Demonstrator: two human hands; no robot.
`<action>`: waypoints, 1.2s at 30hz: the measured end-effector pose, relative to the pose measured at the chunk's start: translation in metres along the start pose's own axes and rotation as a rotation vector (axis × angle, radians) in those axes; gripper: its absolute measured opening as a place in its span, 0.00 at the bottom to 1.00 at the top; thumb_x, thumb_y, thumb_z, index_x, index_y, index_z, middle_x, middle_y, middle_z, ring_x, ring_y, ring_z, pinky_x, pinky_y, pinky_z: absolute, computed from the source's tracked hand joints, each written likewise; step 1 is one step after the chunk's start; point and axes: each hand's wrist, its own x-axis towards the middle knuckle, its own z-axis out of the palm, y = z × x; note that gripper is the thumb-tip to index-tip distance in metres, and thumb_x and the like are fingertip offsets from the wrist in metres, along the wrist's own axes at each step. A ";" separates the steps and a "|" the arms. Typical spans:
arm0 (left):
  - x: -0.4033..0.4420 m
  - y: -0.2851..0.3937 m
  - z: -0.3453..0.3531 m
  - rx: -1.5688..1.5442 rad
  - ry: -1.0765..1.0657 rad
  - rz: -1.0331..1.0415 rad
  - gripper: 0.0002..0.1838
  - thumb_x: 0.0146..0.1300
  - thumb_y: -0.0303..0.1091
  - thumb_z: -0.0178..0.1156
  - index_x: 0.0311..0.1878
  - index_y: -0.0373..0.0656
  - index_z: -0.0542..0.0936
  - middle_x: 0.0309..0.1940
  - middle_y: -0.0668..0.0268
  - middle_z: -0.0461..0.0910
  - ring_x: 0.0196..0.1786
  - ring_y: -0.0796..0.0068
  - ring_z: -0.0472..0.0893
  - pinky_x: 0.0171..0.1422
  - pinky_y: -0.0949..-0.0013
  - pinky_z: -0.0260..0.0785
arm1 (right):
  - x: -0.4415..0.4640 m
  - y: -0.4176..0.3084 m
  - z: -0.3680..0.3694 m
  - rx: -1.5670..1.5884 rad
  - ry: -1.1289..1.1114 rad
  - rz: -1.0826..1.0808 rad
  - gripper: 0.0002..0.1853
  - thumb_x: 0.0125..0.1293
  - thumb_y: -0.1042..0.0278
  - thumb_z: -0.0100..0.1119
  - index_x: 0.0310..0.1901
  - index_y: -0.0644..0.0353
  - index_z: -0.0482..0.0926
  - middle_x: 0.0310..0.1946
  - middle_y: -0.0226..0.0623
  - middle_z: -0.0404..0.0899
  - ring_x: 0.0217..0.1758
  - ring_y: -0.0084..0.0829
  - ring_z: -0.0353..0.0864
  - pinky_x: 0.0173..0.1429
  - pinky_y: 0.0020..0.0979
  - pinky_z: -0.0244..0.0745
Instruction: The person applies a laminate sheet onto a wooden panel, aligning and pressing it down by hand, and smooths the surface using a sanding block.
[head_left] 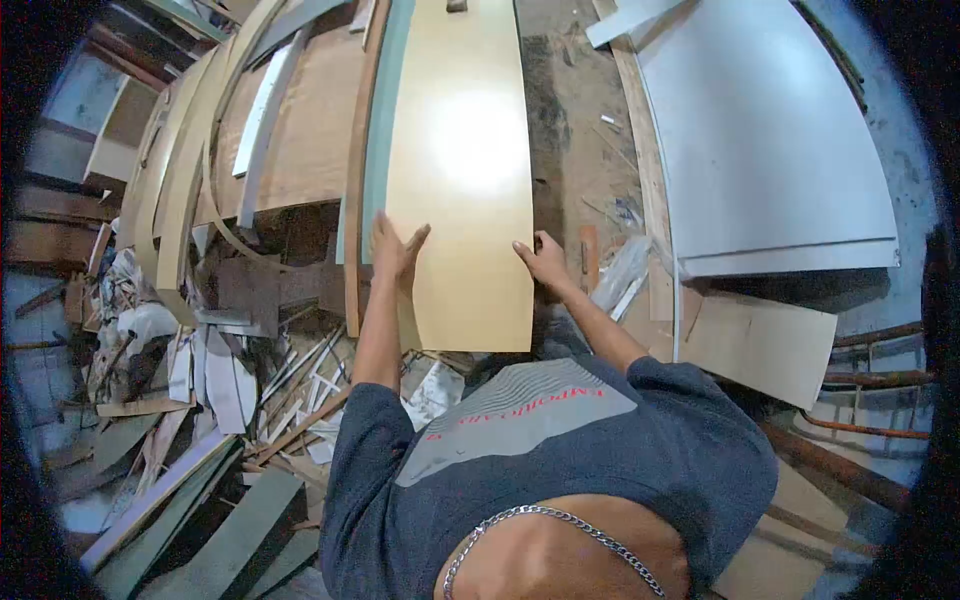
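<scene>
Yellow board (470, 270) at upper centre seems steadied, left hand (398, 252) spread wide at one edge, right hand (547, 264) gripping the other narrowly; shifting it calls for even support.

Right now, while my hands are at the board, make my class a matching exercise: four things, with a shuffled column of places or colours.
1. Glossy board
2. Large panel
3. Left hand
4. Right hand

A. At the board's right edge
B. Whitish, off to the right
C. Pale yellow
D. At the board's left edge

Pairs: 1-C, 2-B, 3-D, 4-A
</scene>
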 end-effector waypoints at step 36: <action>-0.059 0.093 0.053 0.388 -0.379 1.130 0.40 0.68 0.64 0.51 0.81 0.66 0.58 0.83 0.68 0.52 0.84 0.63 0.50 0.87 0.42 0.32 | -0.115 0.013 0.040 0.356 0.022 0.199 0.42 0.51 0.54 0.83 0.60 0.67 0.68 0.56 0.50 0.80 0.61 0.40 0.80 0.64 0.41 0.75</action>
